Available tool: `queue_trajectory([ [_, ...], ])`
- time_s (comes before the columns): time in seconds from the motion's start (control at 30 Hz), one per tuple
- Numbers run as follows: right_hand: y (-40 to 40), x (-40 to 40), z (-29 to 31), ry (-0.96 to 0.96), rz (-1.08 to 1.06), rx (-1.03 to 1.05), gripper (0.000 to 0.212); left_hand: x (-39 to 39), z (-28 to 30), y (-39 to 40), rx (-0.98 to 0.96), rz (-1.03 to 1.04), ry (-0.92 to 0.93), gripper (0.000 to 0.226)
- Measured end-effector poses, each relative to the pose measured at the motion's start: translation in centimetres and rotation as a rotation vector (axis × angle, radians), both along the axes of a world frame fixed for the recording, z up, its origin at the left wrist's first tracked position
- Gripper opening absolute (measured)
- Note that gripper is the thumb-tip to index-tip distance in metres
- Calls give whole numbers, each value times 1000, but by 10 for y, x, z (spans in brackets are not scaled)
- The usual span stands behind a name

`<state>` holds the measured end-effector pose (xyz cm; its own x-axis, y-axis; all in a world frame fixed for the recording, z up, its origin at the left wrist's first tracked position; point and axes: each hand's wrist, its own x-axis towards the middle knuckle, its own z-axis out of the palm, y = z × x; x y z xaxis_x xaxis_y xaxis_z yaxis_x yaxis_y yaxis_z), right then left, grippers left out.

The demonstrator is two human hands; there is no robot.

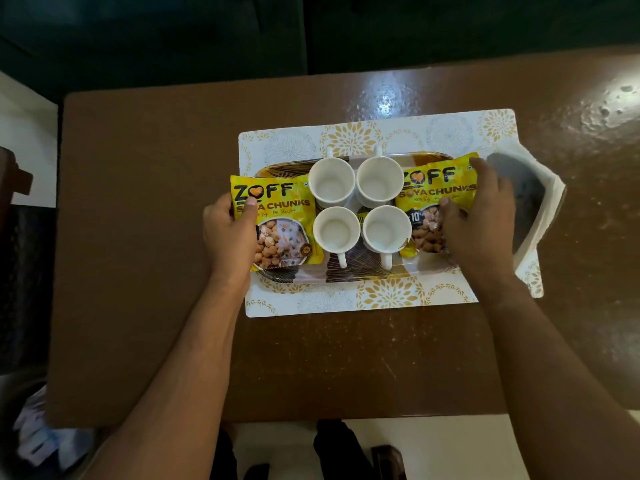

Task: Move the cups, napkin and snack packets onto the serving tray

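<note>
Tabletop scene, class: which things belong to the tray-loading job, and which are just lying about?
Part of the job:
serving tray
four white cups
left snack packet, in left hand
right snack packet, under right hand
napkin, off the tray

Lying about:
patterned placemat
brown table

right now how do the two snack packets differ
The left packet sits square at the tray's left end, held by the left hand. The right packet is tilted, partly behind a cup, under the right hand. Both are yellow soya chunks packets.
</note>
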<state>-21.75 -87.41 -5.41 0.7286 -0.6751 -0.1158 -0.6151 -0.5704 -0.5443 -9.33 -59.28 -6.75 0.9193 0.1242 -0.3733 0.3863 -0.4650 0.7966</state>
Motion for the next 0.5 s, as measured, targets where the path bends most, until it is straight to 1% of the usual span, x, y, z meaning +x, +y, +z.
queue_trajectory([
  [0.07, 4, 0, -2, 65, 30, -81, 51, 0, -2, 1, 0, 5, 16, 16],
  [0.13, 7, 1, -3, 131, 48, -150, 46, 1, -3, 1, 16, 4, 25, 19],
  [0.27, 10, 1, -2, 219, 41, -243, 45, 3, -6, 1, 35, 18, 19, 21],
  [0.33, 11, 1, 0, 231, 52, -253, 45, 3, -6, 0, 33, 30, 4, 22],
  [0.43, 11, 2, 1, 233, 56, -249, 45, 2, -4, 3, 45, 16, -23, 29],
  [0.5, 13, 2, 6, 229, 51, -270, 47, 1, 0, 5, 99, -19, -59, 32],
])
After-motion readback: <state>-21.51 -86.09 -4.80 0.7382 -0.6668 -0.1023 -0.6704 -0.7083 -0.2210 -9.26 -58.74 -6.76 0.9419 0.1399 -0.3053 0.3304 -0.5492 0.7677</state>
